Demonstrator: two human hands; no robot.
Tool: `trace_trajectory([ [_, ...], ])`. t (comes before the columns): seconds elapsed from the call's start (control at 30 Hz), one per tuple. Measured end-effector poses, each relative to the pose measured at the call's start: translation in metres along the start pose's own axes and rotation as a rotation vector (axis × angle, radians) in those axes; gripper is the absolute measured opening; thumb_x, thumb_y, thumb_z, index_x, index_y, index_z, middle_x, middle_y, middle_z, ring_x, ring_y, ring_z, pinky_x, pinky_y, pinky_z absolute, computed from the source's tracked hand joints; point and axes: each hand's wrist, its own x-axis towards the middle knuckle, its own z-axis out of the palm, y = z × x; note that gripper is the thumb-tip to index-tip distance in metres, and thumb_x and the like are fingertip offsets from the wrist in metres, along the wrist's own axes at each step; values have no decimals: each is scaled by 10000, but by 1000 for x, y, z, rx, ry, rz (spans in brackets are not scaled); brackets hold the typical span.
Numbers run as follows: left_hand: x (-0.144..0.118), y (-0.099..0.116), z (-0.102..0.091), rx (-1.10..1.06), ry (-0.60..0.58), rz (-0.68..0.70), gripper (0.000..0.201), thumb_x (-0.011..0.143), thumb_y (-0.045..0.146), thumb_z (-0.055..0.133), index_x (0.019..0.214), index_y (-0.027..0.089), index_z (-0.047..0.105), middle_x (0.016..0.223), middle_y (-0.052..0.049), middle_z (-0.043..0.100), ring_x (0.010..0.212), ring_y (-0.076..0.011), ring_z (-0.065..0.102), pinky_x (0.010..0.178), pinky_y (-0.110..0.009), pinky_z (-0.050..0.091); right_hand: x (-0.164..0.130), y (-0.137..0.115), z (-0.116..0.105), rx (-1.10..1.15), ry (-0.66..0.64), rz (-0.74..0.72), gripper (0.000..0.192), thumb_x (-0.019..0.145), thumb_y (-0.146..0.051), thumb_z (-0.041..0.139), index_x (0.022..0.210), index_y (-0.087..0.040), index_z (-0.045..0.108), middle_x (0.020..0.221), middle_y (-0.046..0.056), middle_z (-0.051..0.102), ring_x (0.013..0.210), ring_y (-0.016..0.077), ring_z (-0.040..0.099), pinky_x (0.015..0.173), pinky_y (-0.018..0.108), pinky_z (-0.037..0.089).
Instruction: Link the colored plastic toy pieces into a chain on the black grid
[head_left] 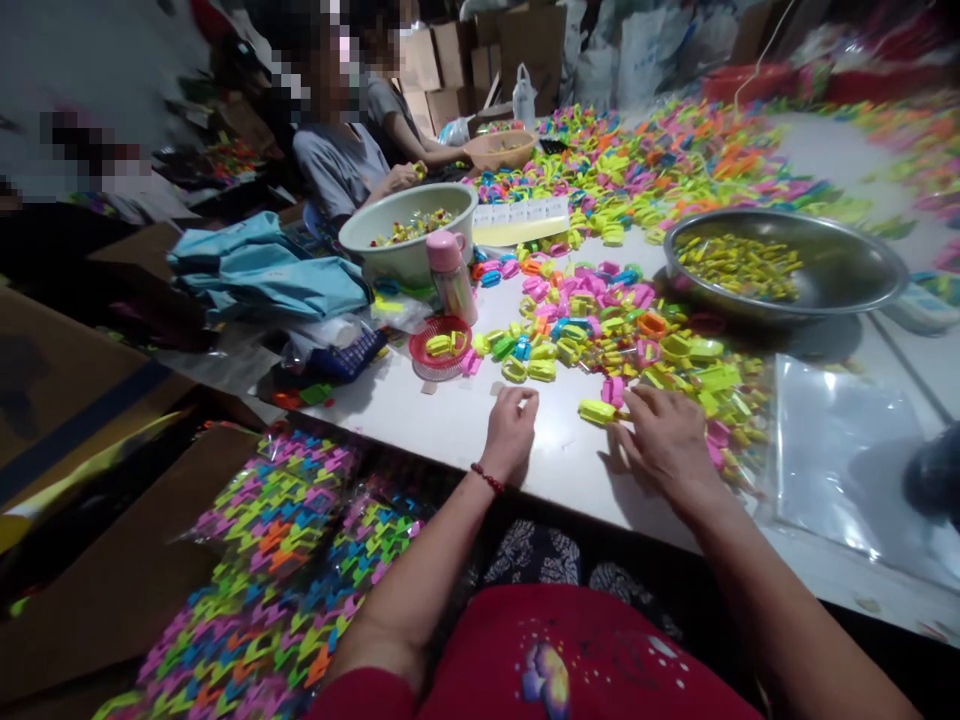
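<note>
Head view: right hand (670, 440) nearside-left of steel bowl (847, 275), grip on piece unclear. Left hand (511, 432) further left of bowl, curled, contents can't tell. Yellow piece (598, 411) between them, left of right fingertips, nearer right; long axis roughly sideways.

I am looking across a broad white desk (566, 450), its near edge slanting down toward the right and a dark seam crossing the top near the right side. Beyond the left edge, a plain grey wall (112, 70) recedes into gloom. Past the far edge I can see brown cardboard boxes (532, 60) in a stack, with pale plastic sacks (641, 60) crowded to their right. A large carton (67, 370) stands off the near left corner. Light falls pale on the desktop; below the near edge, it's too dark for me to make out the floor.
</note>
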Motion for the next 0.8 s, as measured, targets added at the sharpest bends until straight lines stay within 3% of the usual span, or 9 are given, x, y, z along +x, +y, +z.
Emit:
trace_trajectory([
  [0.07, 28, -2, 2, 289, 25, 239, 193, 883, 202, 543, 1034, 200, 664, 1099, -96, 562, 1015, -212, 536, 883, -339, 455, 17, 4, 6, -95, -42, -46, 334, 926, -330, 499, 1170, -145, 634, 1196, 161, 618, 1058, 322, 513, 907, 430, 367],
  [0.13, 53, -3, 7, 542, 6, 376, 269, 855, 136, 550, 1097, 200, 650, 1188, -119, 524, 1107, -260, 471, 957, -400, 413, 37, 2, 13, -137, -122, -73, 286, 948, -294, 466, 1120, -165, 655, 1143, 144, 633, 1025, 299, 514, 882, 405, 370],
  [0.23, 79, -8, 14, 789, -41, 431, 186, 819, 143, 605, 997, 157, 658, 1135, -144, 528, 1086, -297, 443, 933, -439, 411, 71, 2, 27, -235, -228, -11, 272, 951, -213, 430, 1068, -158, 669, 1076, 156, 638, 1007, 302, 515, 840, 396, 372],
  [0.33, 89, -13, 17, 815, -68, 424, 124, 783, 202, 677, 882, 136, 640, 1045, -138, 535, 1040, -296, 453, 919, -440, 418, 101, 7, 39, -275, -299, 100, 285, 927, -143, 422, 1072, -124, 667, 1074, 190, 625, 1017, 312, 520, 822, 390, 384],
  [0.5, 72, -7, 7, 402, 9, 365, 221, 782, 272, 703, 665, 171, 545, 1039, -103, 554, 1043, -253, 500, 955, -405, 417, 119, 17, 47, -248, -299, 162, 299, 916, -122, 419, 1112, -71, 639, 1074, 224, 611, 1012, 313, 542, 826, 386, 405],
  [0.6, 48, 3, -4, -6, -2, 203, 265, 812, 355, 675, 663, 162, 570, 1043, -84, 590, 917, -181, 577, 835, -316, 467, 110, 14, 40, -145, -242, 155, 362, 919, -138, 420, 1241, -103, 583, 1073, 183, 610, 960, 275, 573, 802, 349, 430],
  [0.73, 10, 12, -14, -535, -161, -173, 326, 790, 441, 671, 954, 160, 681, 866, -46, 626, 596, -91, 532, 533, -220, 409, 72, -6, 22, 373, -26, 112, 345, 913, -221, 454, 1211, -183, 625, 1158, 134, 595, 989, 240, 588, 838, 352, 467],
  [0.8, -9, 14, -15, -713, -191, -268, 344, 782, 442, 662, 930, 133, 698, 842, -59, 642, 603, -92, 531, 489, -199, 373, 47, -21, 13, 728, -62, 153, 342, 897, -298, 516, 1209, -188, 606, 1083, 101, 642, 929, 216, 613, 810, 352, 495],
])
